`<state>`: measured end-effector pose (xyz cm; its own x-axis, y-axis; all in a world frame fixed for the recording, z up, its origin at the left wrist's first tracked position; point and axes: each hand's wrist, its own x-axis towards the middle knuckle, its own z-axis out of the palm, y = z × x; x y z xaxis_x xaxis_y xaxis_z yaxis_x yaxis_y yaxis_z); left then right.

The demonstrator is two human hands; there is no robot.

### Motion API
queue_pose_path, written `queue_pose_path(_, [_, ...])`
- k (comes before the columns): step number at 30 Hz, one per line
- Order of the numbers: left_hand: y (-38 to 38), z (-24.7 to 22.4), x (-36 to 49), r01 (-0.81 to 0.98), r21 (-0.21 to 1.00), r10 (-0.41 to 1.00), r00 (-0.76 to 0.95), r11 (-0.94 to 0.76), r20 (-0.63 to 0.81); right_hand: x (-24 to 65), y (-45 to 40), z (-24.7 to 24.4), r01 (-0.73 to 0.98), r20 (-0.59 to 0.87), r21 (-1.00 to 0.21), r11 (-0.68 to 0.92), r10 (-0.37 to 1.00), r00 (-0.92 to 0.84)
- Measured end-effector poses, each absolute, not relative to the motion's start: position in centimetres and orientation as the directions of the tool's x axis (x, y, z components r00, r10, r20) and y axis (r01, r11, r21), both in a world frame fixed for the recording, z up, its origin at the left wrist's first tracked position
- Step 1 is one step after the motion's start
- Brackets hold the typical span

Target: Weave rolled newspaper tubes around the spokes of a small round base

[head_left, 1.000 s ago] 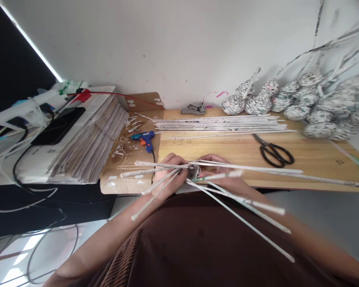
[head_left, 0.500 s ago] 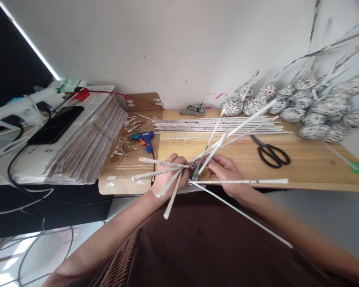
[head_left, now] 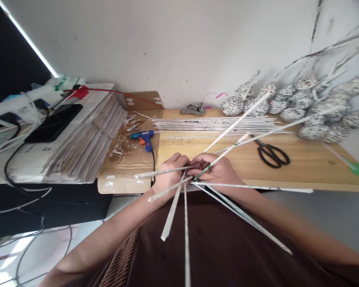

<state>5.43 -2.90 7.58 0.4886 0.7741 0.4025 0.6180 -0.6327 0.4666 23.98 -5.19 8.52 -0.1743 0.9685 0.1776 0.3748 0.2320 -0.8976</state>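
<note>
Both hands meet at the table's front edge around a small woven piece of rolled newspaper tubes, its centre mostly hidden by the fingers. My left hand (head_left: 172, 173) is closed on the left side of the piece. Opposite it, my right hand (head_left: 219, 171) has its fingers curled and pinched among the paper tubes (head_left: 242, 187). Several white tubes fan out from between the hands: some point left and down over the lap, others right and up. One of them, a tube with a green stretch (head_left: 203, 171), crosses in front of the right hand's fingers.
Behind the hands lies a row of paper tubes (head_left: 212, 124). Black-handled scissors (head_left: 273, 155) rest to the right. A blue glue gun (head_left: 148, 140) sits on cardboard (head_left: 125, 175) at left, beside a newspaper stack (head_left: 86, 147). Woven paper gourds (head_left: 314, 107) crowd the back right.
The woven piece has turned and its tubes have shifted: one now points straight down and two lie together at lower right. My right hand has moved in closer to the left.
</note>
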Motion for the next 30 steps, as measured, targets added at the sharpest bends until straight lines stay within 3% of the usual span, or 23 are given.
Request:
queue_pose_path(6, [-2.8,7.2,5.9,0.641,0.49,0.804,0.408,-0.59,0.434,24.0,-5.5,8.3,0.536,0.259,-0.777,0.331,0.943,-0.207])
queue_pose_path(12, [-2.9,7.6,6.4,0.58,0.573,0.815,0.399,-0.579,0.419,23.9,-6.2,7.6,0.534,0.258,-0.802,0.268,0.962,-0.095])
queue_pose_path(16, [-2.8,7.4,6.4,0.537,0.581,0.791,0.389,-0.611,0.472,23.5,-6.0,6.7,0.419,0.256,-0.875,0.242,0.966,-0.024])
queue_pose_path(19, [-2.8,6.9,6.3,0.518,0.583,0.779,0.381,-0.626,0.499,23.1,-5.6,6.1,0.202,0.214,-0.958,0.204,0.976,0.027])
queue_pose_path(23, [-2.9,6.7,6.3,0.515,0.587,0.78,0.374,-0.625,0.502,22.7,-5.1,5.6,-0.034,0.195,-0.98,0.196,0.98,0.046])
queue_pose_path(30, [-2.9,6.6,6.2,0.447,0.619,0.764,0.391,-0.645,0.513,23.4,-5.1,5.6,0.028,0.185,-0.982,0.185,0.983,-0.001])
